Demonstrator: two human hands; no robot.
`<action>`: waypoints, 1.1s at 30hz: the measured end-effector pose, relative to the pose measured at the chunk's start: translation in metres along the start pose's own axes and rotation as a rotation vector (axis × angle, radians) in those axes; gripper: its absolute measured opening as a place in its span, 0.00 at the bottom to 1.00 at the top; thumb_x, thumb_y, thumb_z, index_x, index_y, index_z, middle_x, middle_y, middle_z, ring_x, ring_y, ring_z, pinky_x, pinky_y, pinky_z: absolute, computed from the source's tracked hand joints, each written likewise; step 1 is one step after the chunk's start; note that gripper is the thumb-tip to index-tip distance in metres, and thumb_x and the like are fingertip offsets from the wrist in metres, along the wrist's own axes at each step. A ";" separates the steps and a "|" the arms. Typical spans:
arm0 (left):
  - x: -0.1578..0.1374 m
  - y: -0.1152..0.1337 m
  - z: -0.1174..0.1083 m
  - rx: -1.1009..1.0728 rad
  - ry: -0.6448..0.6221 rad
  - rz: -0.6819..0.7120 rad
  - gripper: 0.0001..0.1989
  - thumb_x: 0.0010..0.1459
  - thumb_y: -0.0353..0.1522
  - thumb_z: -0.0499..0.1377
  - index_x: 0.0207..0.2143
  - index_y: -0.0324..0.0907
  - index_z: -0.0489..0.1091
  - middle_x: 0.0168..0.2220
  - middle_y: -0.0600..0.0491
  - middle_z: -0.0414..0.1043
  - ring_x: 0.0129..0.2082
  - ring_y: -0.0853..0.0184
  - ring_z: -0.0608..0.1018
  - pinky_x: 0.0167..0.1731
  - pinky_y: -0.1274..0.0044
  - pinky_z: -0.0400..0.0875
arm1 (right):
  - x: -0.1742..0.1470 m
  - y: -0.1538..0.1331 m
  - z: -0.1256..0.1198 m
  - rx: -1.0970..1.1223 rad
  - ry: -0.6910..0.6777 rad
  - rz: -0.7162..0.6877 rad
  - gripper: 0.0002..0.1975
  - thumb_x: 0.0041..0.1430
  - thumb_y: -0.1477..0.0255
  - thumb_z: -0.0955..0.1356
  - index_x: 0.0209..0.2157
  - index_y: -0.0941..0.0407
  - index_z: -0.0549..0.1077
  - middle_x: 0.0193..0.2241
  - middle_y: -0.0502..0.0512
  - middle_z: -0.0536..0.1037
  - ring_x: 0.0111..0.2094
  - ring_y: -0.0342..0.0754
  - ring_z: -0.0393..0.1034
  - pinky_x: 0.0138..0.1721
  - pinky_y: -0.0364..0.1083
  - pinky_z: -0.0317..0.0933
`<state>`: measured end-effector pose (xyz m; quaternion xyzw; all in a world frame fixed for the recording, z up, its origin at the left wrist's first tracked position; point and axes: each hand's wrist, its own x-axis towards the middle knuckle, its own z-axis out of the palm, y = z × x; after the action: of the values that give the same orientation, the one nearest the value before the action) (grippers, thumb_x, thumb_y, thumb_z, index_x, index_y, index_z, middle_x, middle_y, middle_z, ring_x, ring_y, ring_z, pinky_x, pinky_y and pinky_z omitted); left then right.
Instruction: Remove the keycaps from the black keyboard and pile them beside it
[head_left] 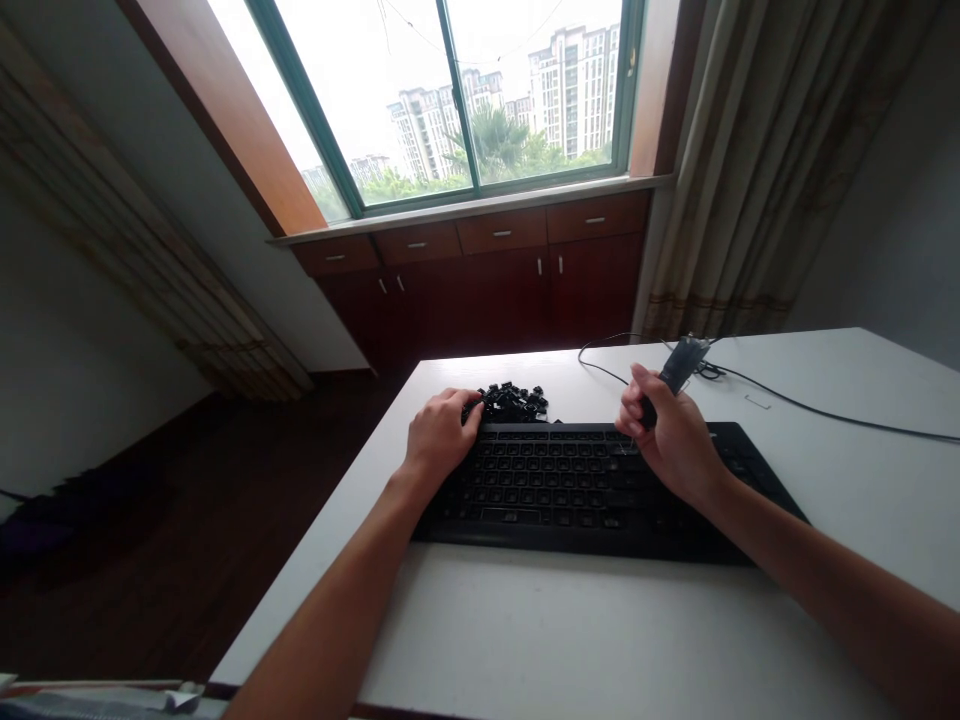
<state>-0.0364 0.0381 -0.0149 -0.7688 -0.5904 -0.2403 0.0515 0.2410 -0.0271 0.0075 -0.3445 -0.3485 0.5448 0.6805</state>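
Note:
A black keyboard (540,475) lies across the white table, with many key positions showing bare, capless sockets. Behind its upper left edge is a heap of loose black keycaps (512,402). My left hand (442,430) is at the keyboard's upper left corner, beside the heap, thumb and fingertips curled close around something dark that I cannot make out. Above the keyboard's right part, my right hand (671,440) is closed around a dark handheld tool (684,362). It looks like a keycap puller, with thin wire ends showing below the fist.
A black cable (810,402) runs from behind the keyboard to the right across the white table (600,620). A thin bent wire (757,402) lies near it. Beyond the table stand reddish cabinets (480,290) under a window, with curtains (720,180) at the sides.

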 end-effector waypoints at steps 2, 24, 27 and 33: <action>-0.001 0.007 -0.002 0.000 0.027 0.010 0.12 0.66 0.37 0.55 0.48 0.45 0.75 0.48 0.49 0.77 0.47 0.56 0.78 0.48 0.67 0.73 | 0.001 0.002 -0.002 -0.026 0.001 0.006 0.21 0.59 0.61 0.73 0.21 0.55 0.62 0.19 0.44 0.62 0.19 0.39 0.55 0.22 0.42 0.58; -0.051 0.115 0.002 -0.585 -0.286 0.501 0.12 0.67 0.31 0.55 0.51 0.45 0.71 0.50 0.52 0.78 0.52 0.59 0.76 0.56 0.65 0.67 | -0.003 0.015 0.007 -0.145 0.038 0.108 0.23 0.59 0.65 0.71 0.19 0.53 0.56 0.17 0.42 0.54 0.19 0.39 0.45 0.18 0.41 0.47; -0.052 0.118 0.002 -0.643 -0.282 0.450 0.10 0.67 0.30 0.54 0.48 0.45 0.71 0.48 0.52 0.78 0.51 0.60 0.76 0.55 0.66 0.67 | -0.003 0.016 0.007 -0.099 -0.048 0.120 0.22 0.60 0.66 0.70 0.19 0.53 0.57 0.17 0.43 0.54 0.19 0.40 0.46 0.19 0.42 0.48; -0.060 0.120 0.004 -0.779 -0.228 0.225 0.19 0.59 0.34 0.62 0.52 0.42 0.63 0.50 0.46 0.71 0.50 0.58 0.74 0.54 0.65 0.69 | -0.006 0.015 0.003 -0.037 -0.322 0.106 0.20 0.58 0.68 0.71 0.19 0.54 0.58 0.17 0.42 0.55 0.19 0.40 0.46 0.24 0.42 0.52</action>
<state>0.0651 -0.0490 -0.0193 -0.8121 -0.3698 -0.3517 -0.2830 0.2296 -0.0305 -0.0042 -0.2829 -0.4444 0.6215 0.5798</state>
